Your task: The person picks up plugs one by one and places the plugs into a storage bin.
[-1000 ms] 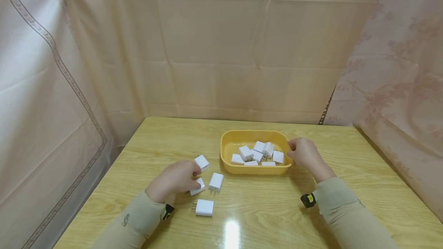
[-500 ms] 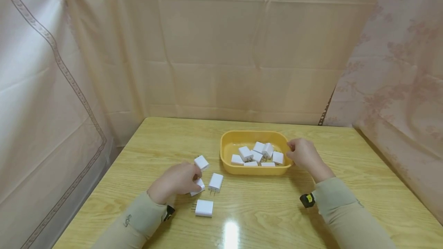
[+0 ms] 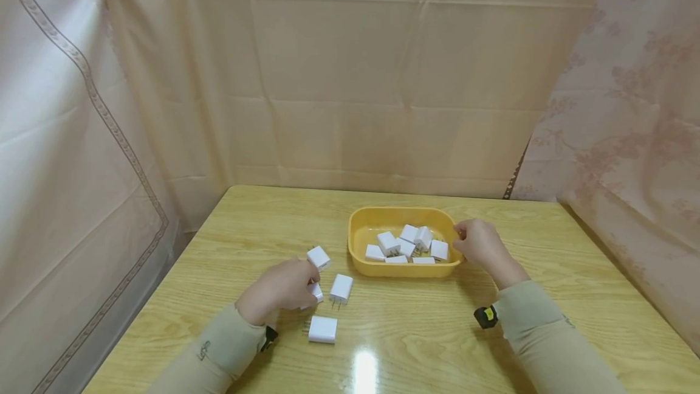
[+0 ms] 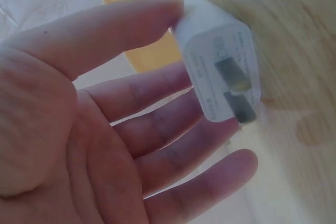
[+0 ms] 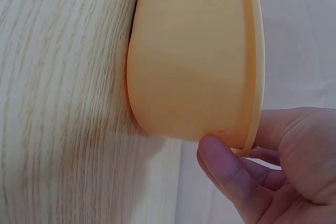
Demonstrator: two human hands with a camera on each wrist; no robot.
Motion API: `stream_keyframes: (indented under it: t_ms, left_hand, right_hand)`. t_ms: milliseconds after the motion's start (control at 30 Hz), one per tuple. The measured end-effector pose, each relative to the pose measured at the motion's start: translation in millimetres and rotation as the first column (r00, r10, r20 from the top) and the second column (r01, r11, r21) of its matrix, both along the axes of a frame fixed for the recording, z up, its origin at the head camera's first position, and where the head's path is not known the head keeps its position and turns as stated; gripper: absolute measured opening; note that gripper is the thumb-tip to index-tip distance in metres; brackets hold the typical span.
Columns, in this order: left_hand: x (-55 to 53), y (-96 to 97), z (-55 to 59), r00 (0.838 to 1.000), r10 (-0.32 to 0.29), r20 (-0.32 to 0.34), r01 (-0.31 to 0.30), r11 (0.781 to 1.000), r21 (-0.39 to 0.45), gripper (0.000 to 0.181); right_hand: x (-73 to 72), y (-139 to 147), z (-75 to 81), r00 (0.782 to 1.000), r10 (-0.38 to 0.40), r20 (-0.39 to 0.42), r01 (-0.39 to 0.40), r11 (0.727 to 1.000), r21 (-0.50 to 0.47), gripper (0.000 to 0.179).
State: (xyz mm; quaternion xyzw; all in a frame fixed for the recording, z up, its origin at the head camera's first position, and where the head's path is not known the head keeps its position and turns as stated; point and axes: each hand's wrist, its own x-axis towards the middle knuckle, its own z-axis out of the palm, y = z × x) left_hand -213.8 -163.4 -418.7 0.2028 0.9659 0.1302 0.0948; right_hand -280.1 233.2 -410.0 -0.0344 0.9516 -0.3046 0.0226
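Note:
My left hand (image 3: 279, 287) pinches a white charger plug (image 3: 315, 295) low over the table, left of the yellow basket (image 3: 404, 270). In the left wrist view, the thumb lies on one side of that charger plug (image 4: 207, 77) and fingers are behind it, its two flat metal prongs facing the camera. My right hand (image 3: 483, 247) grips the right end of the basket by its rim, thumb outside, as the right wrist view shows. Several white charger plugs (image 3: 388, 242) lie jumbled inside the basket.
Around my left hand, three more charger plugs lie on the wooden table (image 3: 415, 333): one beyond it (image 3: 319, 257), one to its right (image 3: 341, 288) and one nearer (image 3: 322, 329). Beige cloth (image 3: 350, 78) hangs behind the table and at both sides.
My left hand has shifted very slightly right over the charger plug it pinches, covering more of it. My right hand and the basket stay where they were.

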Motion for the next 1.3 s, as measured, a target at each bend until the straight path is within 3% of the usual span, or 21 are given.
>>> stream_keyframes:
  t_ms: [633, 833, 1100, 1300]
  left_hand:
    - [-1.9, -1.3, -0.6, 1.000, -0.018, -0.007, 0.018, 1.000, 0.001, 0.017]
    - [-2.7, -3.5, 4.4, 1.000, 0.002, -0.016, -0.001, 0.999, 0.045, 0.016]
    - [-7.5, -7.9, 9.1, 0.999, 0.023, -0.042, -0.020, 0.997, 0.076, 0.032]
    - [-10.0, -7.2, 19.2, 0.998, 0.048, -0.047, -0.044, 0.995, 0.088, 0.038]
  right_hand:
    - [-1.6, 1.0, 0.1, 1.000, -0.010, 0.014, 0.010, 1.000, 0.013, 0.038]
    - [-2.6, 0.8, -0.2, 1.000, -0.004, 0.002, 0.004, 1.000, 0.018, 0.036]
    - [-1.2, 0.6, 2.2, 1.000, -0.004, 0.016, 0.004, 1.000, 0.020, 0.034]
    - [-2.4, 0.6, 1.5, 1.000, 0.003, 0.012, -0.003, 1.000, 0.020, 0.038]
